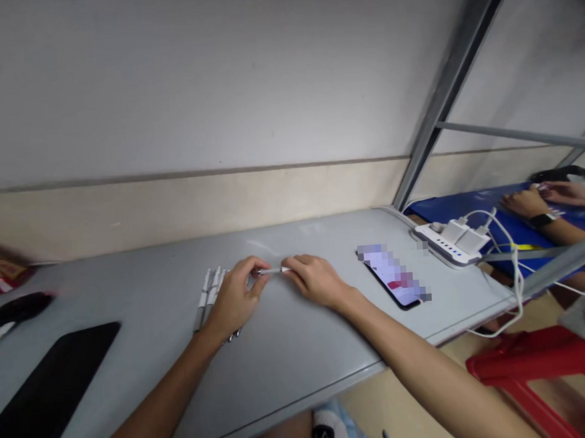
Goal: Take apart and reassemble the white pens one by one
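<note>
A person grips a slim pen-like piece [271,270] between both hands over a gray table [302,352], about midway between its near edge and its wall-side edge; the left hand [237,293] and right hand [315,279] each pinch one end in closed fingertips. White-and-gray pens [202,298] lie beside and partly behind the left hand. Toward the table's right edge, a lit phone [395,277] lies near a white power strip [445,246]. Beyond that edge, another person's hands [526,204] are at a blue surface [464,204].
</note>
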`<state>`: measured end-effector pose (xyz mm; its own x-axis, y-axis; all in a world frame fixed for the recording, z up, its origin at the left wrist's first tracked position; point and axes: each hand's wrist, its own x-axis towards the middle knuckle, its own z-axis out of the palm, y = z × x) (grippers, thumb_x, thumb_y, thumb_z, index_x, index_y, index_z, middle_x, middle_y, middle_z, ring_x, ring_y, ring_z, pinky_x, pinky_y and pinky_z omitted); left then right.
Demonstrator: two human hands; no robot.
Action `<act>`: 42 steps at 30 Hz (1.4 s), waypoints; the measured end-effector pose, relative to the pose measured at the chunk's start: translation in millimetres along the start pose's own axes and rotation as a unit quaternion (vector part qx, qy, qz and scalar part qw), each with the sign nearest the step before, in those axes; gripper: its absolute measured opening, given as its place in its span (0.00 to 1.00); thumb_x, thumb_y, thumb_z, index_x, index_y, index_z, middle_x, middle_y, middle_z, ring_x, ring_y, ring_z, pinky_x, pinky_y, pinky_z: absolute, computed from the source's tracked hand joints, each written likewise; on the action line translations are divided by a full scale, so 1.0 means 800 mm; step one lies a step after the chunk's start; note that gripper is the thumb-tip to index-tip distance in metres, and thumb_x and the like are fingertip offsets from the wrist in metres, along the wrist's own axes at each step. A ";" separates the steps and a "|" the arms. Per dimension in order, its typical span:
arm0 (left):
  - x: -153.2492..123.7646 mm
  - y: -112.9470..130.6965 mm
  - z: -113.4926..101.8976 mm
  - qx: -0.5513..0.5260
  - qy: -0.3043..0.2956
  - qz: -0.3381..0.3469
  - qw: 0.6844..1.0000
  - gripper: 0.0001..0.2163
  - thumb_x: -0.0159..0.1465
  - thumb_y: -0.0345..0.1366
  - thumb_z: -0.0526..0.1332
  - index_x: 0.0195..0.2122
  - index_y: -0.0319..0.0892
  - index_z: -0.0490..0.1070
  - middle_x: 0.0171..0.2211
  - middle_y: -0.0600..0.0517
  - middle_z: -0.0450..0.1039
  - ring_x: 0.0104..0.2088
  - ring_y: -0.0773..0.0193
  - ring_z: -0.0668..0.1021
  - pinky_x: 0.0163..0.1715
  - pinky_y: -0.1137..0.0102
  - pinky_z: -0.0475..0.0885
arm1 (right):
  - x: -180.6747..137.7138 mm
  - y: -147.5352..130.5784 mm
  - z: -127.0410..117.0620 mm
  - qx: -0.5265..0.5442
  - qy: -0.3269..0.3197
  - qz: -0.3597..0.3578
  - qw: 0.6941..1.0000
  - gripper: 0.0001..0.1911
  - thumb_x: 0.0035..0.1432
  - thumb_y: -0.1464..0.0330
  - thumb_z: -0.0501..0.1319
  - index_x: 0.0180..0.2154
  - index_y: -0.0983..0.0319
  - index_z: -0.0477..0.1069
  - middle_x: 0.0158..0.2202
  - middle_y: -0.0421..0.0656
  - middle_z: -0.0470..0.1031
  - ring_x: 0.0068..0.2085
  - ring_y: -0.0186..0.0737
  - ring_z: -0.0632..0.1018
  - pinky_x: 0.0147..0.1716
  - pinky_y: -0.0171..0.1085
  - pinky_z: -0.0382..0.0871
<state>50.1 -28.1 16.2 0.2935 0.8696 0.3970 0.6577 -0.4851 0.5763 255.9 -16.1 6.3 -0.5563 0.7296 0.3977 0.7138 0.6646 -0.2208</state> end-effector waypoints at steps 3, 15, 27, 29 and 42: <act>-0.001 0.001 0.000 -0.038 0.011 0.047 0.998 0.09 0.61 0.37 0.59 0.42 0.44 0.68 0.44 0.50 0.71 0.46 0.61 0.72 0.46 0.67 0.67 | -0.001 0.001 0.000 0.009 0.007 -0.004 1.000 0.13 0.70 0.64 0.47 0.44 0.61 0.67 0.36 0.45 0.75 0.36 0.38 0.72 0.35 0.35 0.57; 0.000 -0.009 0.006 0.024 0.016 0.048 0.998 0.09 0.64 0.41 0.57 0.42 0.44 0.70 0.41 0.50 0.72 0.43 0.60 0.73 0.45 0.65 0.67 | -0.001 -0.004 -0.001 -0.019 0.000 -0.010 1.000 0.13 0.69 0.63 0.48 0.43 0.60 0.68 0.33 0.44 0.74 0.35 0.38 0.71 0.34 0.35 0.56; -0.007 -0.009 0.011 0.180 -0.043 0.079 0.979 0.10 0.67 0.41 0.53 0.44 0.44 0.68 0.41 0.49 0.74 0.44 0.56 0.73 0.45 0.60 0.62 | 0.000 -0.011 -0.001 -0.053 -0.018 -0.015 0.998 0.12 0.69 0.64 0.50 0.44 0.60 0.69 0.34 0.45 0.74 0.36 0.38 0.71 0.35 0.35 0.57; -0.007 -0.012 0.014 0.199 -0.080 0.082 0.973 0.11 0.70 0.37 0.48 0.41 0.43 0.69 0.36 0.50 0.75 0.38 0.58 0.75 0.42 0.61 0.62 | 0.000 -0.014 0.000 -0.079 -0.020 -0.020 0.996 0.12 0.69 0.64 0.49 0.44 0.60 0.69 0.35 0.45 0.74 0.37 0.40 0.72 0.36 0.36 0.58; -0.013 0.005 0.006 0.310 -0.078 0.213 0.923 0.12 0.56 0.18 0.50 0.27 0.42 0.65 0.27 0.50 0.68 0.33 0.57 0.67 0.35 0.62 0.60 | -0.005 -0.010 -0.007 0.388 -0.160 0.041 0.907 0.17 0.67 0.60 0.50 0.37 0.64 0.72 0.25 0.38 0.66 0.26 0.31 0.65 0.28 0.32 0.58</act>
<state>52.9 -38.5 10.9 0.6818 0.6378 0.3583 0.7159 -0.6824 -0.1475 255.1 -25.3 11.7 -0.6981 0.7088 0.1011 0.3132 0.4292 -0.8472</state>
